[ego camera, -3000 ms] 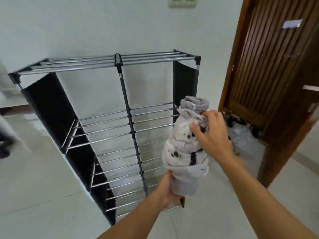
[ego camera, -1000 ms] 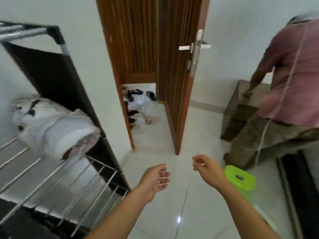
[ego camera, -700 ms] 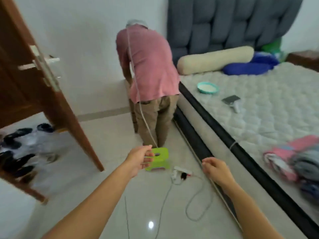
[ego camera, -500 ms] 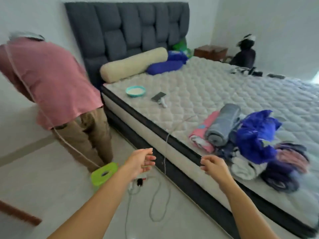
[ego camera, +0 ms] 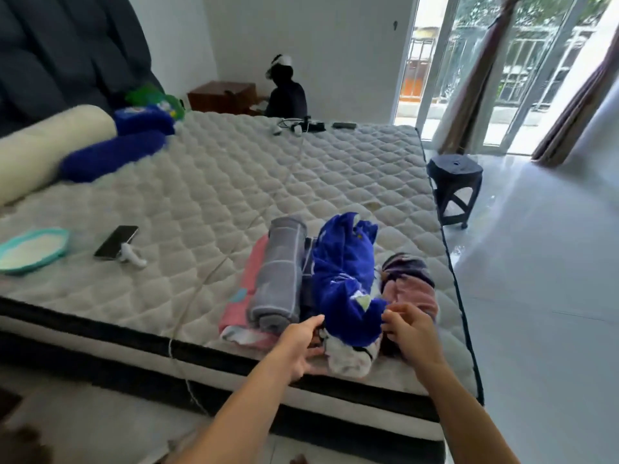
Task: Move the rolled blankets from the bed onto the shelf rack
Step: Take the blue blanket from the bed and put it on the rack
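On the quilted bed (ego camera: 234, 182), the left hand (ego camera: 298, 343) reaches with a released grip beside a grey ribbed roll (ego camera: 279, 279). Between both hands lies the fuzzy blue blanket (ego camera: 345, 279); the right hand (ego camera: 412, 333), fingers loosely curled, touches its end.

phone (ego camera: 115, 242), teal bowl (ego camera: 31, 250), black stool (ego camera: 455, 188)

quilted bed (ego camera: 234, 182) carries rolled blankets (ego camera: 341, 279), phone (ego camera: 115, 242), bolster (ego camera: 43, 145).

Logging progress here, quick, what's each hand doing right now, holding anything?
Left hand: open, empty, reaching at the blue blanket.
Right hand: open, fingertips at the blue blanket's near end, nothing gripped yet.
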### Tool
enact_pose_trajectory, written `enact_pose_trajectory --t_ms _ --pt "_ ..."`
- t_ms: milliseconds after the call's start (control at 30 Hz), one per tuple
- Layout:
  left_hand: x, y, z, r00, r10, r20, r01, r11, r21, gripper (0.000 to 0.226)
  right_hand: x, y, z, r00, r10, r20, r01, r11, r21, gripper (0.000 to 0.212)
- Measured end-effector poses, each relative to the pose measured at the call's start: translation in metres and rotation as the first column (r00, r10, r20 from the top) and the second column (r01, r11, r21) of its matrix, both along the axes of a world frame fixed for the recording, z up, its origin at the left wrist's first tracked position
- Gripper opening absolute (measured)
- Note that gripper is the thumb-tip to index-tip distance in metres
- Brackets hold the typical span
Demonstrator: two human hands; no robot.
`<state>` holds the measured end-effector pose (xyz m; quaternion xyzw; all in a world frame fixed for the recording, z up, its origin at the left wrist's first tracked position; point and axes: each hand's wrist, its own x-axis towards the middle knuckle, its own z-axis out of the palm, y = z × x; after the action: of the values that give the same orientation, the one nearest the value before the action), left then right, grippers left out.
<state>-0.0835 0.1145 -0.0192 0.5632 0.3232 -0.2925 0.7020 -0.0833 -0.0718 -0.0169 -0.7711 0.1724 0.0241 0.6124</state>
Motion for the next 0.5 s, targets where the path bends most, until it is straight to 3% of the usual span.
enact_pose_trajectory --t_ms 133,267,400,500 --pt "0.057 -0.001 -0.018 0.995 -0.083 -0.060 0.079 0.995 -0.062 0.056 0.066 -0.007 0.016 0.992 -0.087 0.087 0.097 0.988 -0.120 0.005" --pt "0.089 -0.009 -0.028 0.983 -0.084 -0.162 0.065 0.990 -0.122 0.075 0.110 -0.011 -0.001 0.994 -0.089 -0.065 0.082 0.991 -0.107 0.016" --pt "0.119 -0.013 -0.042 0.976 0.027 -0.217 -0.063 0.985 -0.159 0.071 0.156 -0.008 -0.033 0.972 0.032 -0.233 -0.056 0.994 -0.098 0.048" --pt "0.135 -0.016 -0.042 0.967 0.127 -0.220 -0.165 0.972 -0.168 0.054 0.192 -0.006 -0.039 0.941 0.103 -0.321 -0.142 0.985 -0.102 0.066"
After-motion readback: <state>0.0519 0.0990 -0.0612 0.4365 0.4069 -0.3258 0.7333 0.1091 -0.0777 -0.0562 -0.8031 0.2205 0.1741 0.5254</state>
